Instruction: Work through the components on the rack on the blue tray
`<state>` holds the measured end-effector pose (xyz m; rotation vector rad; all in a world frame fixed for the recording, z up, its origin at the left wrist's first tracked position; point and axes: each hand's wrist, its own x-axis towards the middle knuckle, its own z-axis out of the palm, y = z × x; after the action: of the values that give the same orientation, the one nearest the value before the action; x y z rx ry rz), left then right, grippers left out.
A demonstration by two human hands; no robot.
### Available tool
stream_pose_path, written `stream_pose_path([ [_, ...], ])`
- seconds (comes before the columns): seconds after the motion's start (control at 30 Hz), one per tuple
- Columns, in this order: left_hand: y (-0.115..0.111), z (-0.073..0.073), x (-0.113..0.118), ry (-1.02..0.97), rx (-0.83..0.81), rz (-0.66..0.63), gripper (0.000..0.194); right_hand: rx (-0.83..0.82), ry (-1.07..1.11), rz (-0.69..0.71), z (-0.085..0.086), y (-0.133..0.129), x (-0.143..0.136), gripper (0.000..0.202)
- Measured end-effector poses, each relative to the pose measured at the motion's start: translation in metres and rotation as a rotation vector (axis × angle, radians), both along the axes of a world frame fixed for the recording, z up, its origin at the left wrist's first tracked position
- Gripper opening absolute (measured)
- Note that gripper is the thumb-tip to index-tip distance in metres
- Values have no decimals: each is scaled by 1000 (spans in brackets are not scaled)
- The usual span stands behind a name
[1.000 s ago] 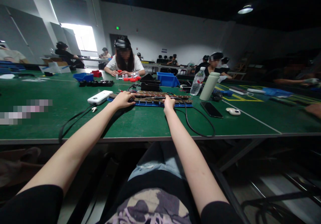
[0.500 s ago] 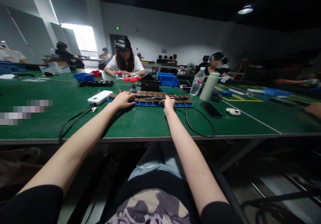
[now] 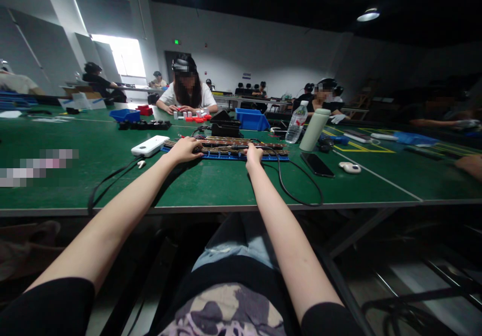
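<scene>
A long blue rack [image 3: 226, 157] holds rows of thin brownish strips, perhaps circuit boards, on the green table in front of me. Over its left part lies my left hand [image 3: 185, 150], fingers bent together on the strips; what they pinch, if anything, is too small to make out. At the right of centre my right hand [image 3: 254, 154] grips a slim dark pen-shaped tool that looks like a soldering iron [image 3: 237, 147]. Its tip points left, low over the strips. A black cord [image 3: 281, 178] loops on the table to the right of that hand.
Left of the rack lie a white device [image 3: 150, 146] and an earbud [image 3: 141, 164]. To the right stand a water bottle [image 3: 296, 122] and a green flask [image 3: 315, 131], with a phone [image 3: 317, 165] and earbud case [image 3: 350, 168] nearer. Behind are a blue bin [image 3: 252, 119] and a co-worker [image 3: 192, 92].
</scene>
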<state>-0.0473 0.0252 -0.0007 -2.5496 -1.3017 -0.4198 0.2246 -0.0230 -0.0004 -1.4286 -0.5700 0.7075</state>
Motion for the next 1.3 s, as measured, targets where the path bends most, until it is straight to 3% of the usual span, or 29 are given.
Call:
stream_pose_path([
  [1.3, -2, 1, 1, -27, -12, 6, 36, -2, -11, 1, -3, 3, 0, 27],
])
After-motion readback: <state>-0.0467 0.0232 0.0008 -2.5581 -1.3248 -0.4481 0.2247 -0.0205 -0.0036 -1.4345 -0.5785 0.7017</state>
